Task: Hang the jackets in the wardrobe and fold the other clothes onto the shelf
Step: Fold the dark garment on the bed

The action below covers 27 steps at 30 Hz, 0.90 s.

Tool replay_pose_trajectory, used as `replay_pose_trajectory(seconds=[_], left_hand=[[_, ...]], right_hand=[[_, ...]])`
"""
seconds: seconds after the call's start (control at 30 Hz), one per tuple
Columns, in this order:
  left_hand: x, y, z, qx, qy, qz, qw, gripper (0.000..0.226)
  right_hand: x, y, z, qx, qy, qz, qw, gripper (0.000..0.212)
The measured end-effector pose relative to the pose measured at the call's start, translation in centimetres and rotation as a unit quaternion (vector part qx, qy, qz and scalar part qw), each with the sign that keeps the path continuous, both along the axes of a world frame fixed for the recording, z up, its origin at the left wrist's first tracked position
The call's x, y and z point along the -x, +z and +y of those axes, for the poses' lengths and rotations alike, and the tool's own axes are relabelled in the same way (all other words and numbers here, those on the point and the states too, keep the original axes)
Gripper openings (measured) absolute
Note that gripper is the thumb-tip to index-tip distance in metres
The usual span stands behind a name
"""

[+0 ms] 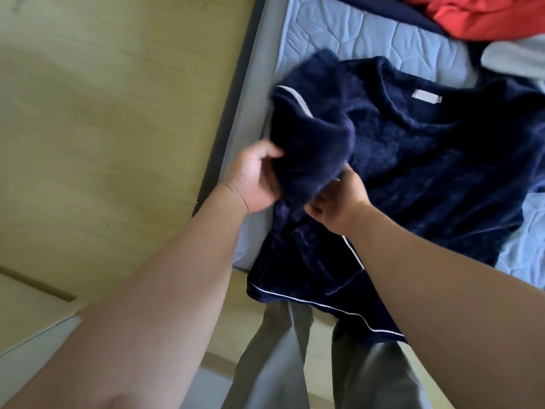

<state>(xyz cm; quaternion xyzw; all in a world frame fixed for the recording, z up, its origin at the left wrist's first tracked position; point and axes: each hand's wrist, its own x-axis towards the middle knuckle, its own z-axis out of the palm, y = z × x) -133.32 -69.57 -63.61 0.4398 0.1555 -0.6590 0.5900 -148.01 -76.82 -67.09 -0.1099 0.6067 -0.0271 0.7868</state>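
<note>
While the navy fleece top (413, 172) lies spread on the near left part of the mattress (354, 33), both hands hold its bunched sleeve (309, 143) lifted above the chest. The left hand (256, 181) has its fingers curled into the left side of the bunch, thumb on the outside. The right hand (339, 202) grips the lower edge of the same bunch from the right, its fingers curled under the cloth. The top is thick and fuzzy, with a round neck, a small pale label (426, 97) sewn inside the collar, and thin white piping (324, 305) along its hem, which hangs over the near edge of the mattress. The mattress is pale blue and quilted in angular stitched panels, with a grey side wall. On its far right lie a smooth red garment (486, 19), crumpled, and just nearer a pale grey garment (513, 56), both well apart from the hands; another dark navy cloth (383, 7) lies beside the red one on the left. To the left runs a yellowish wood-grain floor (103, 128). Grey trousers (274, 364) on the person's legs show below the hanging hem.
</note>
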Motion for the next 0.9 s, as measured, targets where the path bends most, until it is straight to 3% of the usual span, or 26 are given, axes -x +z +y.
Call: replay_pose_trajectory(seconds=[0.1, 0.2, 0.33, 0.47, 0.57, 0.63, 0.7, 0.73, 0.83, 0.9], left_hand=[[1.6, -0.9, 0.3, 0.000, -0.154, 0.008, 0.988, 0.024], [2.8, -2.8, 0.6, -0.090, -0.178, 0.025, 0.980, 0.030], [5.7, -5.1, 0.4, -0.272, -0.295, -0.114, 0.909, 0.023], [7.4, -6.9, -0.9, -0.316, -0.301, -0.230, 0.870, 0.018], [7.6, -7.5, -2.0, -0.295, -0.262, -0.261, 0.881, 0.036], [7.8, -7.6, -2.7, -0.268, -0.262, -0.274, 0.886, 0.039], [8.2, -7.5, -3.4, -0.230, -0.284, -0.301, 0.881, 0.041], [8.6, -7.4, -3.8, -0.213, -0.287, -0.295, 0.886, 0.041], [9.8, -6.9, -4.6, -0.187, -0.287, -0.230, 0.911, 0.045], [10.7, -6.6, -4.9, -0.176, -0.278, -0.176, 0.928, 0.042]], right_hand=[[3.9, -0.7, -1.6, -0.035, -0.125, -0.056, 0.990, 0.055], [7.2, -1.0, -2.3, -0.031, -0.102, 0.023, 0.994, 0.056], [10.8, -1.5, -2.7, 0.023, -0.041, 0.133, 0.990, 0.057], [11.7, -1.0, -3.3, 0.109, -0.015, 0.212, 0.971, 0.056], [10.6, -0.8, -4.1, 0.254, 0.050, 0.276, 0.925, 0.084], [9.7, -1.0, -4.8, 0.351, 0.169, 0.277, 0.878, 0.094], [9.0, -1.3, -5.5, 0.378, 0.288, 0.269, 0.838, 0.092], [9.0, -1.5, -5.9, 0.367, 0.312, 0.271, 0.834, 0.088], [9.9, -1.4, -6.7, 0.334, 0.264, 0.321, 0.846, 0.067], [11.4, -1.2, -7.2, 0.345, 0.256, 0.370, 0.824, 0.058]])
